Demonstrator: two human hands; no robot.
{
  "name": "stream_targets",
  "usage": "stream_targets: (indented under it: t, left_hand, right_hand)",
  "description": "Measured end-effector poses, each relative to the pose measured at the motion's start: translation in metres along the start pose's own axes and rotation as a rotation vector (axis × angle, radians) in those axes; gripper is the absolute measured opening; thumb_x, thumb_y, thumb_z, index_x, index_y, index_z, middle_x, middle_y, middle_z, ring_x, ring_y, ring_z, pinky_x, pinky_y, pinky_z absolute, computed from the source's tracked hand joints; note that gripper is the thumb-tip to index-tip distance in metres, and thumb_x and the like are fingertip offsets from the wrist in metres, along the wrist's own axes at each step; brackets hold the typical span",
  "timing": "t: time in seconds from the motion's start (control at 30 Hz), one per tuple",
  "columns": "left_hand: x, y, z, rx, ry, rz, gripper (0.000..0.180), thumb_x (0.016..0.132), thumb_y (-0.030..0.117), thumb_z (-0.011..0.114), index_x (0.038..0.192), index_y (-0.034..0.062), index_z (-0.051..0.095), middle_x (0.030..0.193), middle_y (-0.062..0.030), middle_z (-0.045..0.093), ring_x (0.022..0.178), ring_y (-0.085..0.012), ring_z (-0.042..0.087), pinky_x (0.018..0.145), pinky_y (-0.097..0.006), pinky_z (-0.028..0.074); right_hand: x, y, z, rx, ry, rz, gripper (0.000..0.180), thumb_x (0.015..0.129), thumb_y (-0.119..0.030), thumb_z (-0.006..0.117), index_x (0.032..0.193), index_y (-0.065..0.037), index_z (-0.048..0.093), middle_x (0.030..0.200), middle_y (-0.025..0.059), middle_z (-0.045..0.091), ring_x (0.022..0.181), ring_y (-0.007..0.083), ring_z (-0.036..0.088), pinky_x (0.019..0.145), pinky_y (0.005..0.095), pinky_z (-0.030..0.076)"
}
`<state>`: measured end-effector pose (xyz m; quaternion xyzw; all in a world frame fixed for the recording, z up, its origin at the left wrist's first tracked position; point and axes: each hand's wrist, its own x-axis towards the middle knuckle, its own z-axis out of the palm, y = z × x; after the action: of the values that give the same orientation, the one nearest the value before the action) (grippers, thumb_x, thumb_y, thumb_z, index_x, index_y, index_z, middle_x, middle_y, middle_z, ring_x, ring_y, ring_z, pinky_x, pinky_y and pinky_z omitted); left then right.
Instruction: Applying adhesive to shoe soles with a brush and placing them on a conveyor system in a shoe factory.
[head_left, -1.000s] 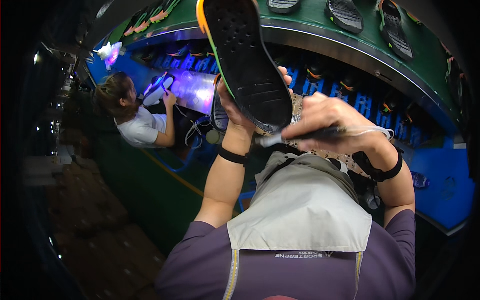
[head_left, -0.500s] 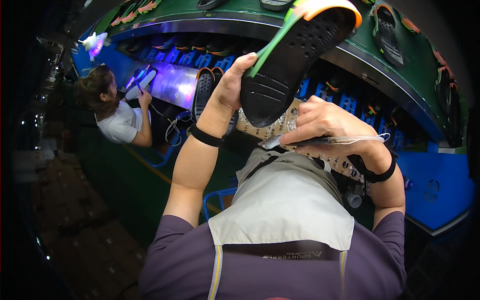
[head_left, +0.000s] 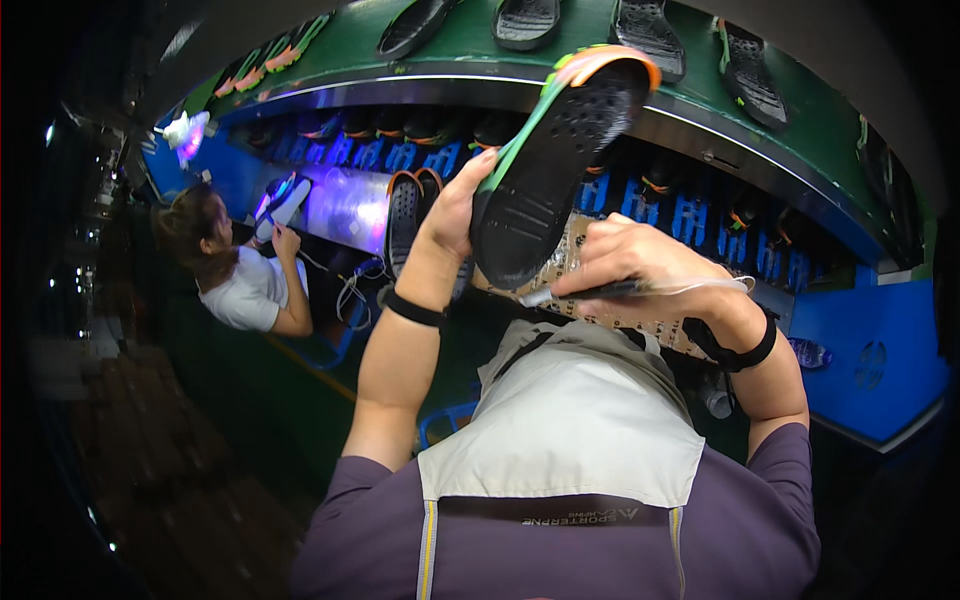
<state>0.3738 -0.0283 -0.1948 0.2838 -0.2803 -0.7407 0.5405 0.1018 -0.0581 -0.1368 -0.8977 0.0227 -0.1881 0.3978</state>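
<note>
Purple shirt has pale block capitals plus a little peaked logo, upside down from this angle. Brown tape-like covering has repeated dark print, too tiny to make out fully.

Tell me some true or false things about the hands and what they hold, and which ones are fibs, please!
1. The left hand holds a black shoe sole. True.
2. The right hand is empty. False: it holds a slim tool with a clear tube.
3. The apron is bright red. False: it is pale grey.
4. The shoe sole has small holes. True.
5. A second person wears black on top. False: their top is white.
</note>
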Motion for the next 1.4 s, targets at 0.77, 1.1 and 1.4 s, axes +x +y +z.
stream_targets:
  t: [0.77,1.1,1.4]
  left_hand:
    - [-0.039,-0.047,-0.004,-0.370,0.060,0.123,0.077,0.109,0.061,0.022,0.156,0.0043,0.046,0.150,-0.0212,0.058,0.133,-0.0382,0.061,0.114,-0.053,0.050]
    - [-0.048,-0.046,0.001,-0.330,-0.064,0.073,0.081,0.109,0.060,0.018,0.158,0.0013,0.043,0.146,-0.0238,0.060,0.132,-0.0393,0.061,0.114,-0.052,0.050]
    - [-0.057,-0.064,-0.025,-0.429,0.060,0.088,0.080,0.107,0.057,0.020,0.155,-0.0025,0.045,0.144,-0.0321,0.058,0.130,-0.0494,0.059,0.115,-0.059,0.045]
  right_hand:
    - [0.030,0.018,0.019,-0.561,0.338,-0.025,0.038,0.081,-0.015,0.081,0.119,-0.013,0.073,0.083,0.0016,0.063,0.083,0.0242,0.059,0.075,0.0396,0.042]
    - [0.035,0.017,0.006,-0.300,0.493,0.091,0.034,0.082,-0.009,0.083,0.115,-0.010,0.077,0.086,0.0075,0.070,0.082,0.0281,0.063,0.074,0.0406,0.049]
    - [0.019,0.001,0.029,0.197,-0.010,0.127,0.032,0.089,-0.016,0.082,0.121,-0.009,0.078,0.094,0.0092,0.073,0.089,0.0279,0.067,0.086,0.0393,0.048]
